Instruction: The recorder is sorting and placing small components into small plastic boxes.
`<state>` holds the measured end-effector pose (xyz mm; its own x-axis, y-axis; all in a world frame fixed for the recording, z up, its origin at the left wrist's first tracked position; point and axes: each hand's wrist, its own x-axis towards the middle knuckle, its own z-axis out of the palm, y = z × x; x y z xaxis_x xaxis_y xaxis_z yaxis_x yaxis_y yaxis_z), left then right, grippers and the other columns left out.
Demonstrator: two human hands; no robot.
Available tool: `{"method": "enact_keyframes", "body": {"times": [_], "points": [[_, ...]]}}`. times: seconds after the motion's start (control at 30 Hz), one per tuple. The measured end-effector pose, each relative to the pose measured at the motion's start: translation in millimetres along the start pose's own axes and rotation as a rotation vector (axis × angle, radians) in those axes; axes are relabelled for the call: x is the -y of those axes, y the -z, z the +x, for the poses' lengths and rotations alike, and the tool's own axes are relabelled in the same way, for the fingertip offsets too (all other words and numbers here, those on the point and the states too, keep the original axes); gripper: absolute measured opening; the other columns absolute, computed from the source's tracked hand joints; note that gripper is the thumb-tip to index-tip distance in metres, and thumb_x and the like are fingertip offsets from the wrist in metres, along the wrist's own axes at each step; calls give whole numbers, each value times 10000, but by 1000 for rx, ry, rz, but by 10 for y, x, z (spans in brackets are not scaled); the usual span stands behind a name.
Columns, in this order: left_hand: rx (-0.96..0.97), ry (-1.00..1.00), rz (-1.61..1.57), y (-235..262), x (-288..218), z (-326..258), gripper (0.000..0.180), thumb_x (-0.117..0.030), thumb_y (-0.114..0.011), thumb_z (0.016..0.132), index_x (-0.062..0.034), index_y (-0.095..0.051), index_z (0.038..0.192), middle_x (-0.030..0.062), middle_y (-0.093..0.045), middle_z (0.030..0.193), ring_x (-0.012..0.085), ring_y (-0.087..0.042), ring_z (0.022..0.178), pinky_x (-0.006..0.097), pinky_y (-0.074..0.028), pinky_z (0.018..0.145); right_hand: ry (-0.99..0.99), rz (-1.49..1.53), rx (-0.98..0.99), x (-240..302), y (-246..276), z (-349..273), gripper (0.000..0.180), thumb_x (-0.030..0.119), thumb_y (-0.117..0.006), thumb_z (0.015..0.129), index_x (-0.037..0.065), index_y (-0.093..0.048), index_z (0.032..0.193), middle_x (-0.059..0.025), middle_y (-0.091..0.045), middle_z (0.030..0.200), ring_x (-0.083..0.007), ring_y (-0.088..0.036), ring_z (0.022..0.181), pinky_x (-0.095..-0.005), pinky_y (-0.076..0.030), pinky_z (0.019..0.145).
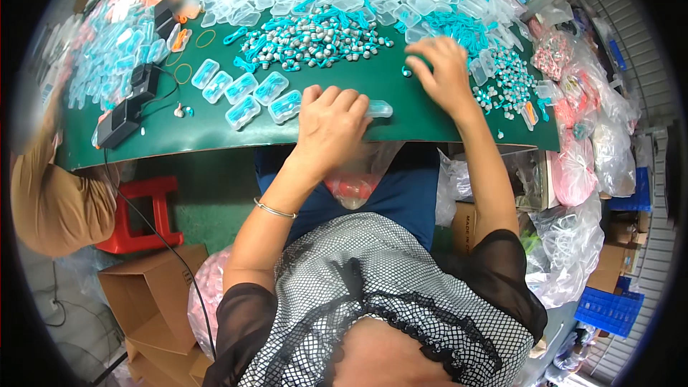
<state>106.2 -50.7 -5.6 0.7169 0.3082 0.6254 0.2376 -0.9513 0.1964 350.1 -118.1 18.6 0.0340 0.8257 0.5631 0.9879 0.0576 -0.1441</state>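
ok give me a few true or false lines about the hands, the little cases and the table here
1. The left hand rests on a small clear case at the table's near edge. True.
2. The table has a red top. False: it is green.
3. The right hand reaches among loose teal corded earplugs. True.
4. The filled cases left of the left hand are stacked in a tall pile. False: they lie flat, side by side.
5. A red stool stands below the table. True.
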Motion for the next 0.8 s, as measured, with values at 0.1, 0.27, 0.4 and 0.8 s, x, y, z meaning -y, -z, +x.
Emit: {"method": "enact_keyframes", "body": {"times": [0.1,0.27,0.4,0.8], "points": [[-14,59,87,44,1,-55,306,-222,-755,738,-115,-648,1004,27,-638,929,222,-599,879,426,-417,803,18,-309,-57,-318,-262,154,174,212,-690,830,111,-708,971,-43,-650,1031,-242,-559,1054,-507,-367,963],[59,120,114,23,-4,-112,350,-207,-754,759,-131,-641,1081,32,-647,1039,231,-595,981,442,-413,850,94,-502,14,-534,-392,202,191,179,-726,754,112,-699,931,-19,-646,1037,-235,-563,1076,-560,-344,987],[10,90,99,-116,7,-152,354,-210,-744,777,-128,-628,1101,42,-643,1063,240,-596,1034,463,-409,906,125,-441,34,-502,-338,171,205,190,-724,765,122,-700,957,-17,-646,1055,-230,-558,1095,-571,-332,1001],[-240,394,188,501,459,-564,363,-132,-694,845,-71,-615,1194,128,-639,1077,321,-604,1000,434,-458,865,314,284,233,1104,-311,31,761,368,-804,726,135,-504,1385,-139,-487,1378,-363,-476,1254,-485,-396,1023]]}}
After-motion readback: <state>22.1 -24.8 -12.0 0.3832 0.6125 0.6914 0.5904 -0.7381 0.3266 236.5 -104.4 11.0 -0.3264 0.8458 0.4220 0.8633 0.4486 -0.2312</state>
